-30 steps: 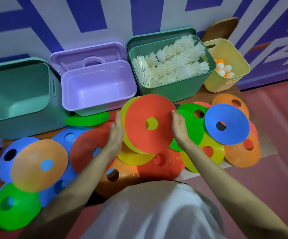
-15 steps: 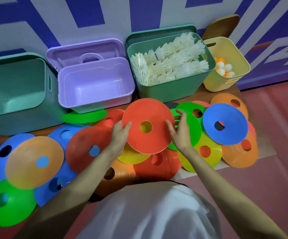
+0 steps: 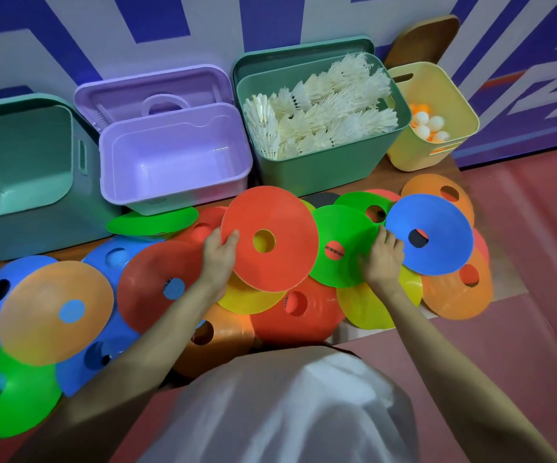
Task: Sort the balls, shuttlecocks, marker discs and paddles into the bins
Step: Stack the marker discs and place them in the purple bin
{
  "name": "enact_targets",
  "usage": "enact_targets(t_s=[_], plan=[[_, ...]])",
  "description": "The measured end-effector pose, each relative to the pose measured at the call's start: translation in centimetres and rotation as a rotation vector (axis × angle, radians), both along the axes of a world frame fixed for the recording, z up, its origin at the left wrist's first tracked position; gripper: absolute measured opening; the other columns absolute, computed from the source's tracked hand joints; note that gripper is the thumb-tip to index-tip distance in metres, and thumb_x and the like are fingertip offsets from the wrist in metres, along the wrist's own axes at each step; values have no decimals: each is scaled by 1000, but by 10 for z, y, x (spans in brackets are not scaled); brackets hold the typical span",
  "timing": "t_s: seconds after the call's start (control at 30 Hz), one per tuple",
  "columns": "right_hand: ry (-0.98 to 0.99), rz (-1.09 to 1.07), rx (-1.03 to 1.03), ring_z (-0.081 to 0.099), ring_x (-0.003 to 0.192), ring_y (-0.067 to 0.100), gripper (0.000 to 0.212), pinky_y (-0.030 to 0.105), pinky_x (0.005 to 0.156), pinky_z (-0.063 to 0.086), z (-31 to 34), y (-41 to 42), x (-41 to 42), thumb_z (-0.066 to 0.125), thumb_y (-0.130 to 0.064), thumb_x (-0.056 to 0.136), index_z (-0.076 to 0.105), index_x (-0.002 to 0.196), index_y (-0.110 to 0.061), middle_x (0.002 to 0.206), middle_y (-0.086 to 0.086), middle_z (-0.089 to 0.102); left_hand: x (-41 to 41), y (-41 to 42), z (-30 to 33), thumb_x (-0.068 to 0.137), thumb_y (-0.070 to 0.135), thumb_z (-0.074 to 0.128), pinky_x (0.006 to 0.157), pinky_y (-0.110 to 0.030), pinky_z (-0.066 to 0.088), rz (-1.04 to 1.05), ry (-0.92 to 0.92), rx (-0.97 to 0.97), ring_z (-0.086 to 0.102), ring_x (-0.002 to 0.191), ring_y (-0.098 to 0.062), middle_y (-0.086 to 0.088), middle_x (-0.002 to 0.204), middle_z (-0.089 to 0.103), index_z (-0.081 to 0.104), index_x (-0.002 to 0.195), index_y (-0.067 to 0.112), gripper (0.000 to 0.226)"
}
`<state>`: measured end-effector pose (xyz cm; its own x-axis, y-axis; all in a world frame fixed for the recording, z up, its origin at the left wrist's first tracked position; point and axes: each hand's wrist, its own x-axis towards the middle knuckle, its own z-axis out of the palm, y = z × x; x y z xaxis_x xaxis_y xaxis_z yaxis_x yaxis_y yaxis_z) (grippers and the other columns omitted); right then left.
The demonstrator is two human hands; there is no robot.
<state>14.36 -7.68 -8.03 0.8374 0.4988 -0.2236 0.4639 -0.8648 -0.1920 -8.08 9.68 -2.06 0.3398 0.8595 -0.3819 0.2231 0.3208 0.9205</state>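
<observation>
Head view | red disc (image 3: 277,225) pinched at its edge by left hand (image 3: 218,257) | green disc (image 3: 343,243) gripped by right hand (image 3: 382,260) — fingers curled.

An orange-red marker disc (image 3: 277,262) with a yellow patch seen through its centre hole is flanked by a bright green disc (image 3: 343,242) marked with a small red label. A blue disc (image 3: 437,235) is seen to its right, over pale orange and yellow ones. At the left, a pale orange disc (image 3: 46,315) is shown against blue and green. A lilac bin (image 3: 176,195), two teal-green bins, one filled with white shuttlecocks (image 3: 320,111), and a pale yellow bin (image 3: 450,95) with white and orange balls (image 3: 429,127) are set against a white wall patterned with blue bands (image 3: 203,35).
</observation>
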Motion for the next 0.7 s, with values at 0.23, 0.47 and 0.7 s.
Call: enact_targets(t_s=[0.23, 0.47, 0.7], plan=[[0, -63, 170, 51, 85, 41, 10, 41, 63, 32, 5, 2, 23, 49, -8, 92, 51, 94, 2, 96, 24, 55, 14, -10, 0, 99, 12, 49, 80, -32, 51, -20, 68, -14, 63, 96, -21, -6, 105, 68, 63, 114, 15, 21], [-68, -255, 676, 39, 55, 23, 14, 32, 52, 21, 42, -7, -2, 35, -14, 103, 40, 98, -1, 67, 1, 42, 14, -3, -2, 99, 13, 46, 96, -45, 49, 65, 129, 47, 61, 108, -29, -12, 116, 66, 60, 116, 12, 22], [-64, -350, 955, 34, 58, 14, 13, 26, 56, 20, 55, 1, -36, 40, -8, 100, 44, 93, 2, 70, -3, 37, 25, -4, 9, 100, 18, 44, 82, -28, 42, 112, 228, 116, 58, 101, -23, -7, 111, 61, 57, 118, 6, 24]])
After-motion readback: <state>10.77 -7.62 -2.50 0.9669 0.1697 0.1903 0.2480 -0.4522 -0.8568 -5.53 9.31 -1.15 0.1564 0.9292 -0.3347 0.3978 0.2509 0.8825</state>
